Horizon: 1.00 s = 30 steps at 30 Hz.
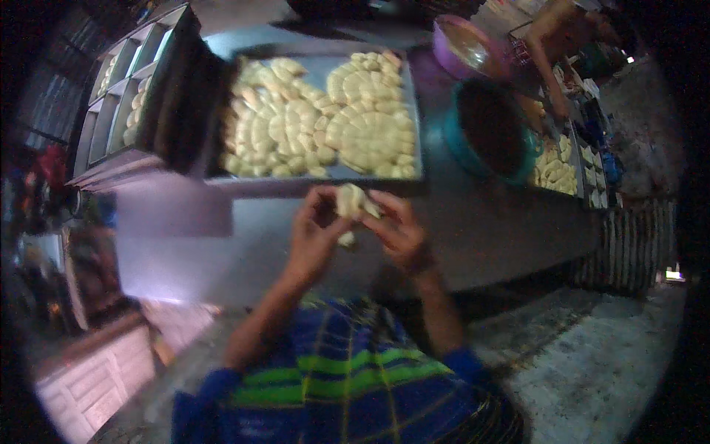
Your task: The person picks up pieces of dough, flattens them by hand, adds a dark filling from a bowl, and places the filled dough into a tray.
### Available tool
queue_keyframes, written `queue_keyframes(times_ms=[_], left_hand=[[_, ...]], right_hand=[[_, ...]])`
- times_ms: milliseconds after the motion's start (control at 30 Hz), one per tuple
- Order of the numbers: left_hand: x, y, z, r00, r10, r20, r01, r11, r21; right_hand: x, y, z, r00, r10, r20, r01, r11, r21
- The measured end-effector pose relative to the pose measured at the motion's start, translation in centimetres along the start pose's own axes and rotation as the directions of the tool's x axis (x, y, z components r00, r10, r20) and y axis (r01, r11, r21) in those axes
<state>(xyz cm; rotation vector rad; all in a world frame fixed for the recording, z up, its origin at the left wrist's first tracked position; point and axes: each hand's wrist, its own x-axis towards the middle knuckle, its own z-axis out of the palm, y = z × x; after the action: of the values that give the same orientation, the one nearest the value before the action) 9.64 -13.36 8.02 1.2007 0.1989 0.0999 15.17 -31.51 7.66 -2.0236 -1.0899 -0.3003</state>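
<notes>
Over the metal work table (170, 251), both my hands grip a lump of pale dough (349, 200), with a smaller bit hanging below it. My left hand (318, 222) has its fingers closed on the dough's left side, and my right hand (396, 226) pinches its right side. Just beyond them lies a large metal tray (222, 179) filled with shaped pale dough pieces (285, 126), some laid in fanned rows.
Trays stacked in compartments (133, 74) stand at the left. A teal basin with dark contents (462, 118) and a purple bowl (447, 37) sit right of the tray. Another person's arm (547, 74) reaches toward more dough (555, 170) at the upper right.
</notes>
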Motion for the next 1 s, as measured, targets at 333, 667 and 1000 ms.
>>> queue_keyframes(times_ms=[333, 667, 1000], left_hand=[[-0.4, 1.0, -3.4, 0.935, -0.004, 0.355, -0.129, 0.927, 0.351], [0.2, -2.2, -3.4, 0.877, -0.434, 0.203, 0.48, 0.805, -0.349], [-1.0, -1.4, -3.0, 0.924, -0.367, 0.105, 0.38, 0.858, -0.345]], right_hand=[[2.5, -0.6, -2.2, 0.97, 0.153, 0.187, -0.191, 0.959, 0.208], [1.3, -3.7, 0.8, 0.999, 0.03, -0.021, -0.031, 0.999, -0.034], [0.3, -5.5, 3.1, 0.91, 0.347, -0.228, -0.358, 0.934, -0.01]])
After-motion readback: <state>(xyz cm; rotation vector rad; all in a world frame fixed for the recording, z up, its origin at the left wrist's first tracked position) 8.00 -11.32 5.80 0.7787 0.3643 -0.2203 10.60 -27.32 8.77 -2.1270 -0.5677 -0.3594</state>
